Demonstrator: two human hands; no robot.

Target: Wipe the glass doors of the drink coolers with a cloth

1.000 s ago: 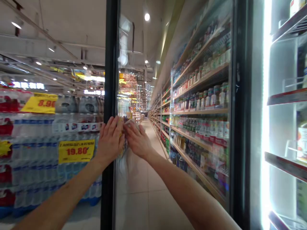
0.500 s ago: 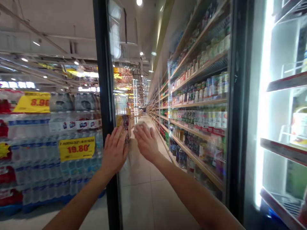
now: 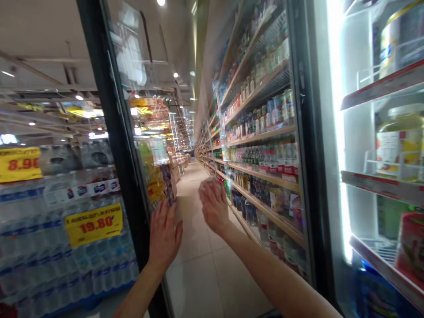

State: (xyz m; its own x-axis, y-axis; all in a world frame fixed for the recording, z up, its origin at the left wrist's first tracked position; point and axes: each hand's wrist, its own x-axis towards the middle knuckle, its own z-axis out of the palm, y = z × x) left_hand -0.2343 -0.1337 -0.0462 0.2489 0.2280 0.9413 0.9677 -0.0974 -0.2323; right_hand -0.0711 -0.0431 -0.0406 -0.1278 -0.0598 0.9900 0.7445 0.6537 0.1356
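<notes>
Up against glass door (image 3: 145, 79): left hand (image 3: 164, 236), right hand (image 3: 214, 205).

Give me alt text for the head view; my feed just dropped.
Both hands lie flat on an open glass cooler door: the left hand by its black frame, the right hand, blurred, further in. Lit cooler shelves stand to the right, stacked water bottle packs with yellow price tags to the left.
</notes>
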